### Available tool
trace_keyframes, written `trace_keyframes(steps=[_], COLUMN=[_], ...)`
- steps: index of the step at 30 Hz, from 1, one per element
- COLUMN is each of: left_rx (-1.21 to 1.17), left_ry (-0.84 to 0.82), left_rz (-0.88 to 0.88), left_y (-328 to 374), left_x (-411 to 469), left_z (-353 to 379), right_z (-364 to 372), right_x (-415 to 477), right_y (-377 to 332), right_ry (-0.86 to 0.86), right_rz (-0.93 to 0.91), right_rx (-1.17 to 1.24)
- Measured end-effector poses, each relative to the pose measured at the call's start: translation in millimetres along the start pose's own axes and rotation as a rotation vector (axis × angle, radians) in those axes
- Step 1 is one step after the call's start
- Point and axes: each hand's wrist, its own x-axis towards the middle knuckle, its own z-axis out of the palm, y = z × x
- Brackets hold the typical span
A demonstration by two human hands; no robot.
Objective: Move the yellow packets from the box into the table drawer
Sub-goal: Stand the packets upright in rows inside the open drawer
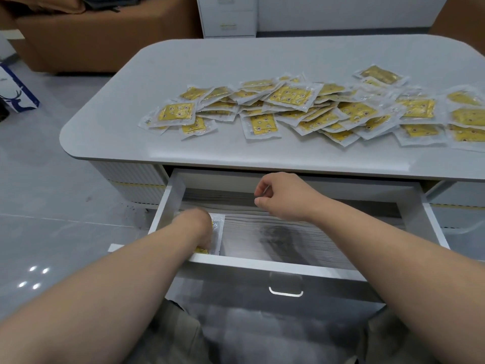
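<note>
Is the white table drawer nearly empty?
Nearly empty: the white table drawer shows bare striped floor, with one yellow packet under the left hand.

No legible text, brand name or number appears anywhere in the view. The yellow packets (pixel 290 97) scattered on the desk (pixel 210 61) carry small round printed motifs, too small and blurred to be read as words. The packet (pixel 217 227) in the drawer (pixel 275 264) shows faint marks on its clear edge, illegible. The blue-and-white bag (pixel 17 91) on the floor bears a deer silhouette, without readable lettering.
</note>
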Motion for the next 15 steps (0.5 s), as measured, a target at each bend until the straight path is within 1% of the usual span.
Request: trace_keyframes(steps=[6,8,11,13,15], left_rx=[-0.044,-0.117,-0.257,-0.405,-0.544], left_ry=[0.034,0.1,0.261,0.393,0.613], left_rz=[0.003,0.022,0.096,0.167,0.248], left_y=[0,0,1,1,1], left_x=[-14,-25,-47,-64,-75], left_z=[-13,-26,-56,-77,-93], right_z=[-8,-13,-22,-30,-37], right_x=[3,4,7,10,13], right_y=[2,1,-1,-1,1], right_ry=[0.029,0.048,0.099,0.166,0.262], right_rz=[-0.012,-0.015,-0.015,-0.006,0.015], right_rx=[0.004,0.002,-0.033,-0.051,-0.09])
